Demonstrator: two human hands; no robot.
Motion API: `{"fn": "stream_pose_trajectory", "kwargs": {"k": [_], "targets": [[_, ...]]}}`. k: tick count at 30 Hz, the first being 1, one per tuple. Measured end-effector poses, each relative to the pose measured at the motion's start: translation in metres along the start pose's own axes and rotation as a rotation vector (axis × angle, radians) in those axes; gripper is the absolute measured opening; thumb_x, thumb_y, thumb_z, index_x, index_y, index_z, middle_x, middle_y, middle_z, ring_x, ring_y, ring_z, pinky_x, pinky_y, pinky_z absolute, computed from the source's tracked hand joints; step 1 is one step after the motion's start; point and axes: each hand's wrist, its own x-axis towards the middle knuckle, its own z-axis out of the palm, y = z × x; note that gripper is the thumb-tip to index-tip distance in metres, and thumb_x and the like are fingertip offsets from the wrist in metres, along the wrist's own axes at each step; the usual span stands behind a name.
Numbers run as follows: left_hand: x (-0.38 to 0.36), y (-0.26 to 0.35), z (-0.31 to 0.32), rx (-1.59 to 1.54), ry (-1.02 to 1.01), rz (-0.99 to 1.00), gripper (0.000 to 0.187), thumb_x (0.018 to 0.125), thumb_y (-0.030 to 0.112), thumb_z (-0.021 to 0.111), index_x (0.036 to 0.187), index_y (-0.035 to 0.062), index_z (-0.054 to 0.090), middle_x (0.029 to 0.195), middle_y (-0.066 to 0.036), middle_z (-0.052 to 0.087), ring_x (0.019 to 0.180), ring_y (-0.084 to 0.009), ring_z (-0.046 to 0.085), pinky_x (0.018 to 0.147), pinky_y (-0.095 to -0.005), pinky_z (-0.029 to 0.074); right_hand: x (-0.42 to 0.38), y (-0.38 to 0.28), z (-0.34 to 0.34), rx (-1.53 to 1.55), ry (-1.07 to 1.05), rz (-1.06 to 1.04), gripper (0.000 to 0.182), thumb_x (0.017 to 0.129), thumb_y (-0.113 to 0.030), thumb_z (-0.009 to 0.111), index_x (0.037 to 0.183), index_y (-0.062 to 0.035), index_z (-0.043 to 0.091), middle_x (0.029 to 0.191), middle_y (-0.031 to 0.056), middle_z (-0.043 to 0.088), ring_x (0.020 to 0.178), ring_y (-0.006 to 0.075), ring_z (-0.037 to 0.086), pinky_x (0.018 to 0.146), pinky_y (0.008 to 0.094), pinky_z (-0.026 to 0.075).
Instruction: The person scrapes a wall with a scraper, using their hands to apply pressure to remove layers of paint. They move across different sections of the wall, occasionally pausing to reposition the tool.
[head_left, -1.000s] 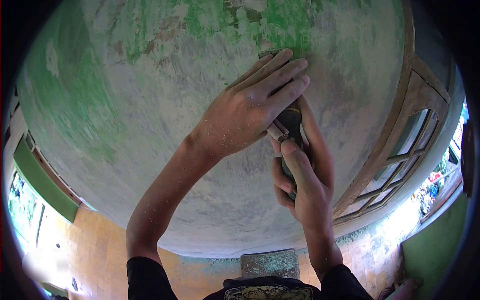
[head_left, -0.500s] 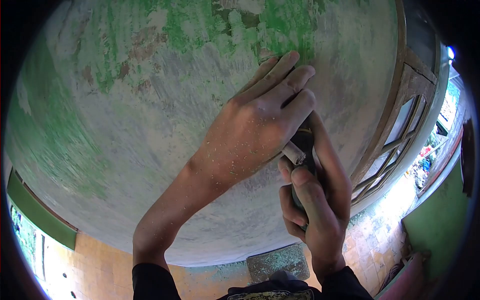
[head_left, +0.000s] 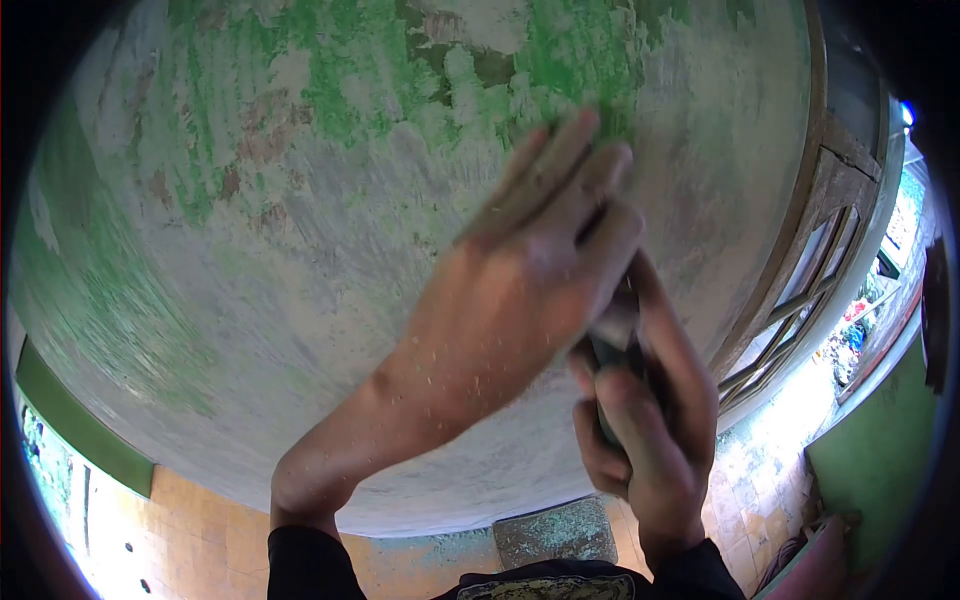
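A curved-looking wall point(head_left: 330, 300) with worn green and grey-white paint fills the view. My left hand point(head_left: 530, 250) lies against it, its long fingers stretched upward over the front of a dark-handled scraper point(head_left: 612, 352). The scraper's front part and edge are hidden beneath that hand. Lower right, my right hand point(head_left: 650, 430) is closed around the handle, with its thumb along the top. A short pale grey piece shows between the two hands, too blurred to name. Small paint flakes dot the back of my left hand and wrist.
A wooden window frame point(head_left: 770, 290) with glass panes borders the wall on the right. Below lies a tiled floor point(head_left: 210, 515) with a dark mat point(head_left: 555, 535) strewn with green flakes. Green panels point(head_left: 880, 450) stand at the lower sides.
Both hands and the scraper have shifted slightly down and right, and they are now blurred by motion. The wall also sits a little lower in view. Both hands keep their hold.
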Motion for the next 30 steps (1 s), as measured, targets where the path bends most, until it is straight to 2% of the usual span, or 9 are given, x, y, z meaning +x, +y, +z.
{"fn": "stream_pose_trajectory", "kwargs": {"k": [4,6,12,18,22,24,30], "targets": [[0.007,0.004,-0.009,-0.027,-0.012,-0.042,0.023,0.081,0.001,0.074,0.101,0.0044,0.063,0.137,-0.018,0.063,0.136,-0.0386,0.053,0.114,-0.0534,0.045,0.001,-0.001,-0.001,-0.017,-0.022,0.006,0.083,0.098,-0.037,0.061,0.161,-0.0011,0.021,0.093,0.0080,0.054,0.043,0.0005,0.033,0.038,0.0181,0.025],[-0.003,0.011,-0.008,-0.056,-0.089,-0.072,0.023,0.081,0.001,0.074,0.101,0.0045,0.063,0.139,-0.017,0.062,0.137,-0.0393,0.051,0.114,-0.0547,0.044,-0.001,0.003,-0.003,-0.034,-0.014,0.032,0.083,0.098,-0.037,0.061,0.161,-0.0010,0.021,0.092,0.0083,0.055,0.043,0.0007,0.033,0.038,0.0183,0.025],[0.005,0.010,-0.012,-0.079,-0.095,-0.096,0.025,0.079,0.003,0.076,0.099,0.0042,0.062,0.139,-0.018,0.062,0.138,-0.0407,0.050,0.114,-0.0551,0.044,-0.001,-0.002,0.000,-0.052,-0.002,-0.045,0.081,0.098,-0.035,0.060,0.161,-0.0002,0.021,0.093,0.0099,0.056,0.043,0.0006,0.034,0.039,0.0182,0.025],[0.004,0.009,-0.011,-0.199,-0.007,-0.113,0.029,0.075,0.001,0.077,0.100,0.0044,0.062,0.136,-0.018,0.063,0.136,-0.0426,0.052,0.111,-0.0557,0.047,-0.008,0.007,-0.007,-0.092,0.008,-0.062,0.083,0.098,-0.036,0.061,0.160,0.0026,0.021,0.092,0.0107,0.058,0.043,0.0004,0.034,0.039,0.0183,0.025],[0.003,0.006,-0.009,-0.132,-0.011,-0.061,0.030,0.074,0.000,0.076,0.100,0.0040,0.062,0.134,-0.018,0.064,0.135,-0.0435,0.052,0.110,-0.0559,0.047,-0.005,0.008,-0.003,-0.109,0.019,-0.105,0.082,0.099,-0.036,0.061,0.160,0.0025,0.022,0.092,0.0106,0.058,0.042,0.0004,0.035,0.039,0.0182,0.025],[0.004,0.007,-0.011,-0.229,0.004,-0.120,0.026,0.076,0.001,0.076,0.099,0.0042,0.063,0.136,-0.017,0.064,0.136,-0.0427,0.051,0.111,-0.0557,0.047,-0.002,0.008,-0.002,-0.123,0.019,-0.123,0.082,0.099,-0.036,0.061,0.160,0.0025,0.022,0.091,0.0105,0.058,0.042,0.0004,0.035,0.039,0.0181,0.025],[0.004,0.005,-0.004,-0.088,-0.015,-0.066,0.023,0.078,0.003,0.077,0.097,0.0047,0.063,0.139,-0.016,0.063,0.136,-0.0407,0.052,0.112,-0.0541,0.046,0.005,-0.001,0.005,-0.085,0.020,-0.097,0.081,0.099,-0.035,0.061,0.160,0.0021,0.022,0.090,0.0099,0.058,0.042,0.0004,0.035,0.039,0.0177,0.025]]}}
